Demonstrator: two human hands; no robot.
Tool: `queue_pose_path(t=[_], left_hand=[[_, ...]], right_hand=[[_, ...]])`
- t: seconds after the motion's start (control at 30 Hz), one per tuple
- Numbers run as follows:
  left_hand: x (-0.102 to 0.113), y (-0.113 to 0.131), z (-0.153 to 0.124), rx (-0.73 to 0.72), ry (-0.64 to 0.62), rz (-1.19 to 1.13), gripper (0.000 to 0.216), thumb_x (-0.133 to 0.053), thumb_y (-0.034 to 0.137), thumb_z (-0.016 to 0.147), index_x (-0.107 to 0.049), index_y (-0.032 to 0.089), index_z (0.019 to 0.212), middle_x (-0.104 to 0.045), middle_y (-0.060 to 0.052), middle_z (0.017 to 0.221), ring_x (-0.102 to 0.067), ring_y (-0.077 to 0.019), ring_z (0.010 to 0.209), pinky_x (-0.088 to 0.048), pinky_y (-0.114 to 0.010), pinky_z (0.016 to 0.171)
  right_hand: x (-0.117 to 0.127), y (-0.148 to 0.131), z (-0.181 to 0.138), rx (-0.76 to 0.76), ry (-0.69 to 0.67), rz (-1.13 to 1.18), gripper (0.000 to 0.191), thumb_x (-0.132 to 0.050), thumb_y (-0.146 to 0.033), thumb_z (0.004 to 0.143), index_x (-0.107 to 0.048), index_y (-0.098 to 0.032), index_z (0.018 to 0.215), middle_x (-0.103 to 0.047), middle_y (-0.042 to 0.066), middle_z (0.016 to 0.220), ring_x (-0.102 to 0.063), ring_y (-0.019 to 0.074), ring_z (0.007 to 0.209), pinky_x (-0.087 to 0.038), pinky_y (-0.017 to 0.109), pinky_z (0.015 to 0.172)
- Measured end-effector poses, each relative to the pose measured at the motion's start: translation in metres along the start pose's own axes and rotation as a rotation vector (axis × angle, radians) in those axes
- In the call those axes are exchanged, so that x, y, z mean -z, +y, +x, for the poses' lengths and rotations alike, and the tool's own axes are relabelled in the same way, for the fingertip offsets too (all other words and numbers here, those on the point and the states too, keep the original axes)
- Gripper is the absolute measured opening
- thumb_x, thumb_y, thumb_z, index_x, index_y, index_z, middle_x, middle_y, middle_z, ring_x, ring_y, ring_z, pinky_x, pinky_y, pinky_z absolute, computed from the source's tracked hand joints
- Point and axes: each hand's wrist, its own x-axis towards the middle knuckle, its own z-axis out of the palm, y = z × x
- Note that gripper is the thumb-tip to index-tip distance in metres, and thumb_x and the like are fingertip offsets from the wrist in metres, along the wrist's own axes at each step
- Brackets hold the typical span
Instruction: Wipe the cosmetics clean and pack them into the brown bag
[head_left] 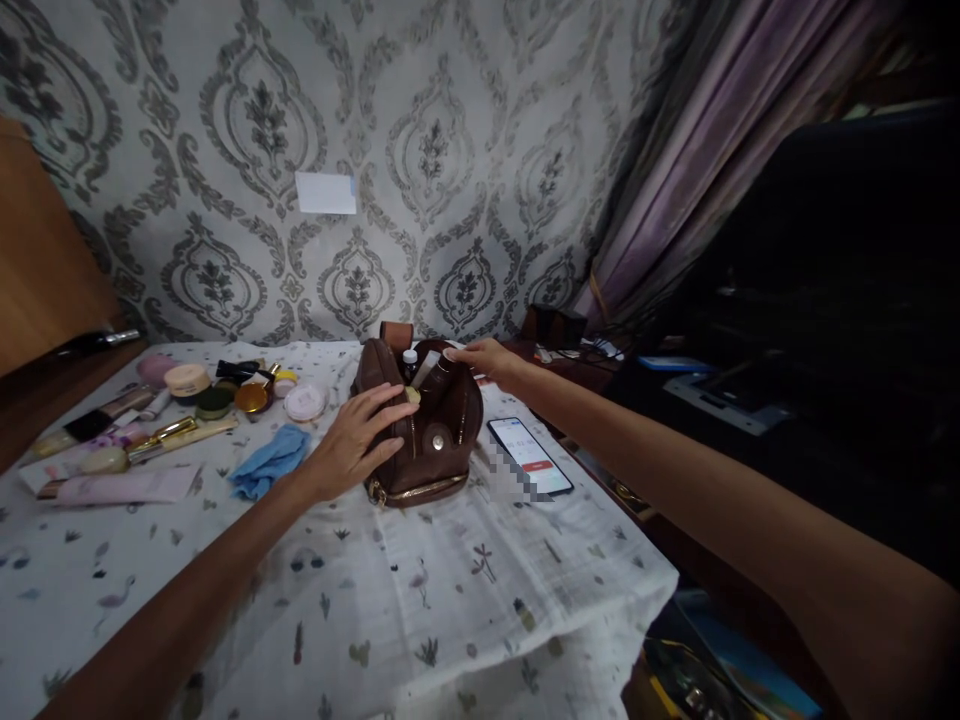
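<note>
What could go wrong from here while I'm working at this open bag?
The brown bag stands open with bottles poking out; the left hand only rests flat on its side, so a push from the right hand at its mouth might tip it.
The phone lies close beside the bag, screen lit; a falling bottle could hit it.
The tablecloth hangs over the near edge, so a snag could drag things.

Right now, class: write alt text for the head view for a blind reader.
A left hand rests on an open brown leather pouch on a printed white cloth; the right hand reaches its top. Cosmetics lie left, a black smartphone right.
</note>
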Motion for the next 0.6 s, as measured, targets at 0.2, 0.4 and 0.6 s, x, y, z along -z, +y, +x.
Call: queue_pose_path(t=[0.2,0.4,0.6], left_hand=[[-0.001,0.000,0.000,0.013,-0.004,0.010,0.046,-0.038,0.045,0.103,-0.049,0.030,0.145,-0.043,-0.010,0.155,-0.035,-0.0287,0.145,-0.031,-0.049,0.119],[-0.002,-0.002,0.001,0.006,-0.002,0.007,0.045,-0.037,0.044,0.103,-0.049,0.029,0.145,-0.043,-0.010,0.154,-0.035,-0.0281,0.145,-0.030,-0.049,0.120],[-0.001,0.000,0.000,0.011,-0.005,0.010,0.044,-0.038,0.041,0.103,-0.049,0.028,0.144,-0.041,-0.009,0.155,-0.035,-0.0276,0.146,-0.028,-0.048,0.121]], right_hand=[[-0.001,-0.002,-0.002,0.078,0.164,-0.057,0.021,-0.062,-0.036,0.092,-0.065,-0.015,0.093,-0.071,0.006,0.087,-0.064,0.0186,0.081,-0.050,0.028,0.072],[-0.020,0.000,-0.058,0.744,0.305,-0.414,0.022,-0.047,-0.027,0.098,-0.066,-0.018,0.103,-0.069,0.011,0.108,-0.063,0.0226,0.102,-0.049,0.032,0.088],[-0.047,0.036,-0.131,0.822,0.060,-0.742,0.022,-0.050,-0.032,0.099,-0.066,-0.018,0.107,-0.072,0.012,0.099,-0.067,0.0264,0.091,-0.050,0.038,0.081]])
